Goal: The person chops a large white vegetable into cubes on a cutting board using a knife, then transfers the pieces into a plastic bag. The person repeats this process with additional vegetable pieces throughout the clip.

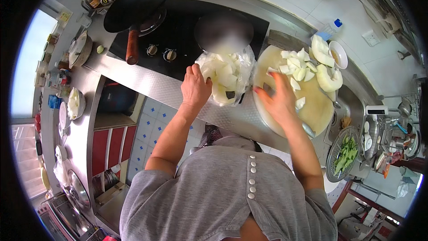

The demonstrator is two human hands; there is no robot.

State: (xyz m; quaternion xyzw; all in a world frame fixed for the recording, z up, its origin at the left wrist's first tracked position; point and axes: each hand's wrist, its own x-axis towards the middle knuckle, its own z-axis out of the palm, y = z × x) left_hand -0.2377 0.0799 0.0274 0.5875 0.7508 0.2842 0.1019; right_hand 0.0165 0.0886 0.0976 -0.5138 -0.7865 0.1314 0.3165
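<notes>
My left hand (196,85) grips the left rim of a clear plastic bag (248,63), its thumb at the bag's mouth. Inside the bag lie many cut chunks of pale gourd (226,75), which looks like winter melon. To the right, my right hand (279,98) hovers over a round cutting board (314,107), thumb and fingers apart, with nothing between them. Close past its fingertips is a heap of gourd pieces (294,63). Under that hand lies a knife (308,129); its handle points towards me and my hand partly hides its blade.
Two larger gourd sections (329,78) and a white bowl (340,55) sit at the board's far right. A wok (137,5) stands on the black gas hob (182,16); the area behind the bag is blurred. A colander of green leaves (344,154) stands beside the sink (347,100).
</notes>
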